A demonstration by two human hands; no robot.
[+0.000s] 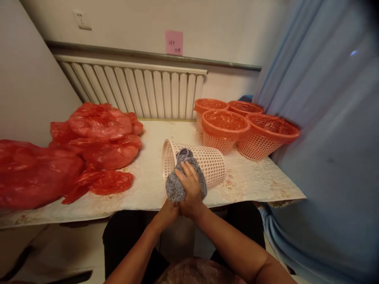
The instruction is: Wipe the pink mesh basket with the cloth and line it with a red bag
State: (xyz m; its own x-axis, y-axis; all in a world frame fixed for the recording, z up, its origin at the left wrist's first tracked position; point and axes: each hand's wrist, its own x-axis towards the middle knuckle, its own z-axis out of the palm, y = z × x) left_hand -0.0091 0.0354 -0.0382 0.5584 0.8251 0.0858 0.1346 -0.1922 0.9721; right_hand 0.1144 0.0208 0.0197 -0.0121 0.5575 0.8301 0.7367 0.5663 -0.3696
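A pale pink plastic waste basket [211,163] with a lattice wall lies on its side at the table's front edge, its mouth facing left. My right hand [191,187] grips a fuzzy grey cloth [174,189] and presses it against the basket's side near the mouth. The cloth drapes over part of the wall and has a small loop on top. Just below the cloth is my left hand [170,211], close to the basket's rim. Its fingers are hidden behind the cloth and the right hand.
Several baskets [225,142] lined with red bags stand upright at the back right. Red plastic bags [100,126] are heaped on the left of the cloth-covered table [151,157]. A radiator [133,88] runs behind it; a blue curtain [319,138] hangs at the right.
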